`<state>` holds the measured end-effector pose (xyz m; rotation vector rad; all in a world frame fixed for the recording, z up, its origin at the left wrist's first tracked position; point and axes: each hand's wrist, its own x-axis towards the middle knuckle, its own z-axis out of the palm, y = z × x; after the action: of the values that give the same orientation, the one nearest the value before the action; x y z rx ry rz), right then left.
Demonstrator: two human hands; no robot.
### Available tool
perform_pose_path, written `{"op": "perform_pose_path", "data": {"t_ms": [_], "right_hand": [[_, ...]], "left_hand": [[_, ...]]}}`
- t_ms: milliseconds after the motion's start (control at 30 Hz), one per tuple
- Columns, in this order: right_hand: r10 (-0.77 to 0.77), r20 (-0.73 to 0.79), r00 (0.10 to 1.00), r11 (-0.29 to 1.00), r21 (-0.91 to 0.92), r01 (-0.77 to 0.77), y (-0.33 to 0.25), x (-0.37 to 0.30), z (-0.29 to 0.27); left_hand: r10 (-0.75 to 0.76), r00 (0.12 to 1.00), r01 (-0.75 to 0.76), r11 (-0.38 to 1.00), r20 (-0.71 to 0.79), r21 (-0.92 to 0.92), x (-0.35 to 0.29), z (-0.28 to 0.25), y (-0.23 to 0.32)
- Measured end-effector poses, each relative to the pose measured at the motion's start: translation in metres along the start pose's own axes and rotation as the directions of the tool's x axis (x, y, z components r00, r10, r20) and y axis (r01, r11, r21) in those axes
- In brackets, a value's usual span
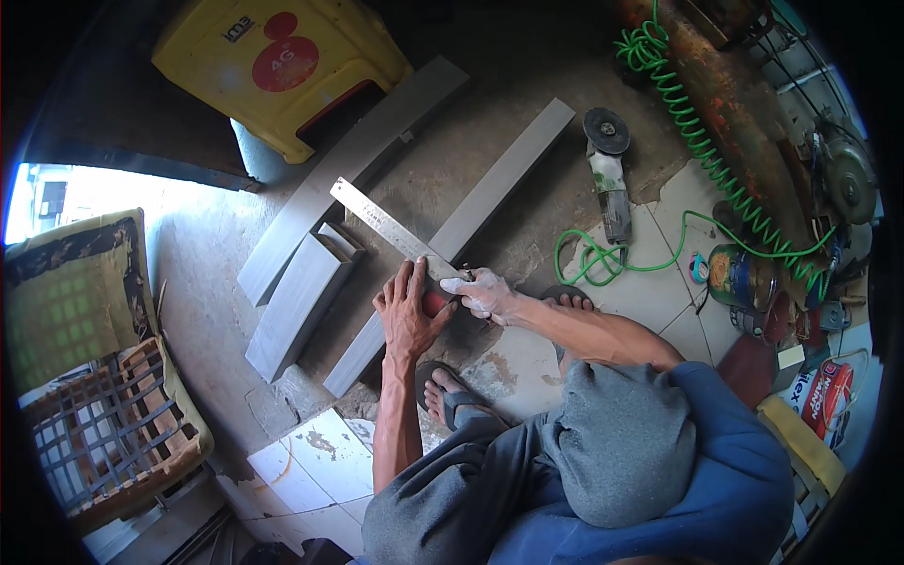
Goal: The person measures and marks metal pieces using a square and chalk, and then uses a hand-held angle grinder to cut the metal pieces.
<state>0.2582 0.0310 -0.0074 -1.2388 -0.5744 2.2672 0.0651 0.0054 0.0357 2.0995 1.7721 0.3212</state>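
A steel square [381, 223] with a flat, ruler-like blade lies across a long grey metal bar [508, 174] on the floor. My left hand [410, 315] presses on the bar and the square, its fingertips at the blade and its thumb by a red part [435, 302], perhaps the square's stock. My right hand [482, 297], dusted white, is closed at the near end of the blade, thumb on top. A small dark bit shows by its fingers, too hidden to name. To the left lie another long grey bar [330, 193] and a shorter grey piece [297, 306].
An angle grinder [612, 184] lies right of the bar, its green cord [659, 268] looping over the tiles. Coiled green hose [702, 141] hangs at the right. A yellow plastic stool [273, 71] stands behind, a worn chair frame [113, 377] at left. My sandalled foot [447, 395] is close.
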Motion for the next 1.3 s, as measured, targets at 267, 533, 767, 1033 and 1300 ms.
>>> {"op": "perform_pose_path", "data": {"t_ms": [267,533,767,1033,1300], "right_hand": [[-0.434,-0.029,0.9,0.651,-0.701,0.291,-0.011,0.0,-0.009],[-0.718,-0.011,0.696,0.326,-0.889,0.322,-0.097,-0.051,0.015],[-0.776,0.249,0.58,0.187,-0.787,0.588,-0.076,-0.006,0.016],[-0.729,0.412,0.546,0.042,-0.77,0.637,-0.074,0.001,0.007],[-0.412,0.111,0.905,0.078,-0.985,0.156,-0.063,-0.06,-0.016]], "left_hand": [[0.037,0.999,-0.039,0.998,-0.028,-0.054,0.002,0.002,-0.005],[0.042,0.998,-0.045,0.995,-0.036,-0.089,-0.002,0.005,-0.013],[0.042,0.999,-0.045,0.993,-0.032,-0.106,0.0,0.002,-0.011],[0.037,0.999,-0.04,0.995,-0.038,-0.093,-0.002,0.004,-0.012],[0.032,0.999,-0.033,0.999,-0.021,-0.019,-0.002,-0.002,-0.007]]}}
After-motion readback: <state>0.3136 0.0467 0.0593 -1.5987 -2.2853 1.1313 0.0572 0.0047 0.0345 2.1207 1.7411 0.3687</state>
